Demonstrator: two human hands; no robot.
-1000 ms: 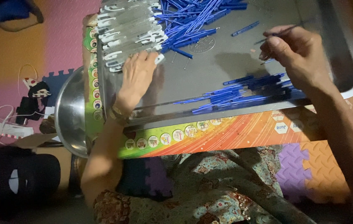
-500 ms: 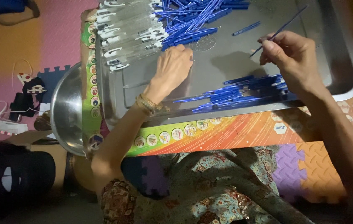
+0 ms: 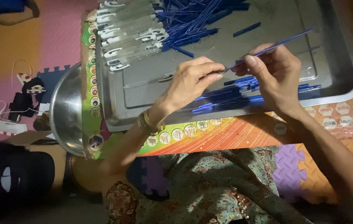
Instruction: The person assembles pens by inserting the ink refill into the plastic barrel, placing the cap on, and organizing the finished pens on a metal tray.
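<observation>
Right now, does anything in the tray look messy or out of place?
One short blue piece lies alone on the bare metal tray, apart from the blue heap at the top and the blue pile by the near rim. Otherwise nothing looks spilled or broken; the clear pen barrels lie in a tidy row.

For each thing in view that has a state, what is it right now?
left hand: pinching the tip end of the blue refill
right hand: holding the blue refill
blue refill: lifted above the tray, tilted
metal tray: flat, holding pen parts
steel bowl: beside the tray
</observation>
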